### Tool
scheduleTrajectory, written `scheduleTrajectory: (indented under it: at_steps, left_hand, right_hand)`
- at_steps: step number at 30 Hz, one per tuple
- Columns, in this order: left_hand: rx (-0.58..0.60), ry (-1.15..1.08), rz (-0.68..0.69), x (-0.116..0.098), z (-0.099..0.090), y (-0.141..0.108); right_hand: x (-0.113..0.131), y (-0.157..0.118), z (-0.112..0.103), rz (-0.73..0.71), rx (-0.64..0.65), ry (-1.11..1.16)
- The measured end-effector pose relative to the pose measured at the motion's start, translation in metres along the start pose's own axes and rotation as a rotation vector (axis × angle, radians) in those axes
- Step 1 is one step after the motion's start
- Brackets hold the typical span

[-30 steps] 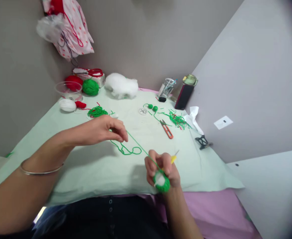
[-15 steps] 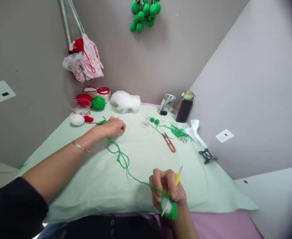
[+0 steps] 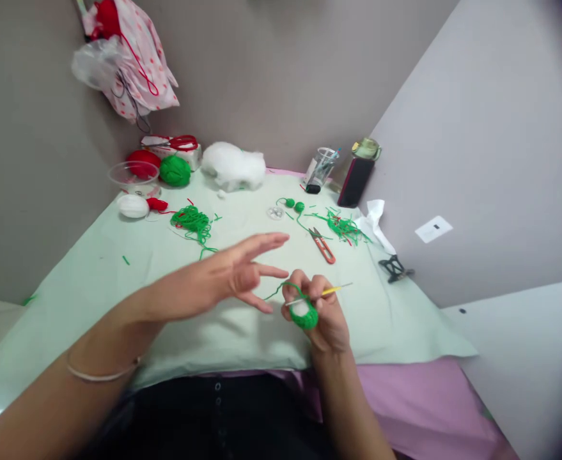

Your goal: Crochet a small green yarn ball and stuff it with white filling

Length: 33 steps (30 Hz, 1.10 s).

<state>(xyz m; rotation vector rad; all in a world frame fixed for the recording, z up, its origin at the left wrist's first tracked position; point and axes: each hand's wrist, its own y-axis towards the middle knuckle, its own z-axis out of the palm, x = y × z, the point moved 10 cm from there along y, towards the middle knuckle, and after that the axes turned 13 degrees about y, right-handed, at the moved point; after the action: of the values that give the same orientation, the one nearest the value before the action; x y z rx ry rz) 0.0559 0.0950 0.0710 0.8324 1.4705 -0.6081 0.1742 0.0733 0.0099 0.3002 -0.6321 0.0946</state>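
Green yarn (image 3: pixel 279 288), slack by your splayed left hand (image 3: pixel 226 279), could slip off the crochet hook (image 3: pixel 331 291) clamped in your right hand (image 3: pixel 329 317).

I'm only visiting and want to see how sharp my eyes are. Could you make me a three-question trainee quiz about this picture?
1. True or false: the right hand holds a thin yellow-handled tool.
2. Where is the big fluffy white mass?
a) inside the clear tub
b) on the pale green cloth, near the back wall
c) hanging beside the spotted bag
3. How are the left hand's fingers posed, and what is close to them?

Key:
1. True; the green piece with a white middle is there too.
2. b
3. Spread apart, with a green strand running close by.
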Motion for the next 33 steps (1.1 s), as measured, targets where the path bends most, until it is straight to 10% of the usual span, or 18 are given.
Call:
scheduleTrajectory:
  at_steps: [7,11,16,22,33]
  left_hand:
    - [-0.475,-0.327,0.201,0.012,-0.004,0.012]
    - [-0.693,0.229,0.328,-0.010,-0.019,0.007]
    - [-0.622,0.907,0.398,-0.018,-0.002,-0.005]
    - [-0.526,0.486,0.247,0.004,0.009,-0.021]
    - [-0.666,0.411,0.191,0.023,0.015,-0.021]
  right_hand:
    - [0.024,-0.001,0.005,-0.213,-0.146,-0.223]
    - [0.022,-0.004,0.016,-0.216,-0.108,-0.288]
    - [0.036,-0.012,0.018,-0.378,-0.177,-0.377]
    - [0.050,-0.020,0.022,-0.542,-0.225,-0.578]
    - [0.040,-0.041,0.044,-0.758,-0.308,-0.895]
